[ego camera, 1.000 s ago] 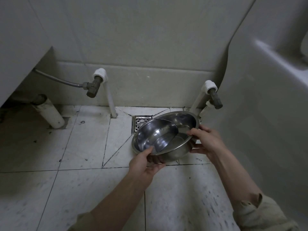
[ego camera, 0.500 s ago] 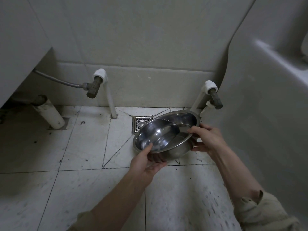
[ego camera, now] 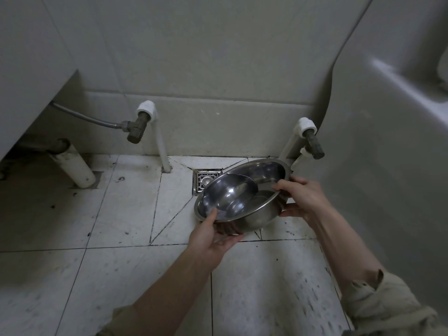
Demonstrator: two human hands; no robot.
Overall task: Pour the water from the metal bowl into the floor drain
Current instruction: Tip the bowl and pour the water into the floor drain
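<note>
A shiny metal bowl (ego camera: 264,173) hangs just above the tiled floor, tilted down to the left, with water pooled against its low left side. My left hand (ego camera: 213,235) grips the near rim with the thumb inside and fingers under the base. My right hand (ego camera: 303,200) holds the right rim, thumb over the edge. The square metal floor drain (ego camera: 204,179) lies in the floor by the wall, and the bowl's left rim covers its right part.
A white pipe with a brown valve (ego camera: 140,124) and grey hose stands left of the drain. A second valved pipe (ego camera: 309,137) rises behind the bowl. A thick white drainpipe (ego camera: 75,167) slants at far left. A white fixture (ego camera: 388,141) fills the right side.
The bowl has tipped further down to the left and shifted slightly toward the drain. The water has gathered in its low left side. Both hands keep their grip.
</note>
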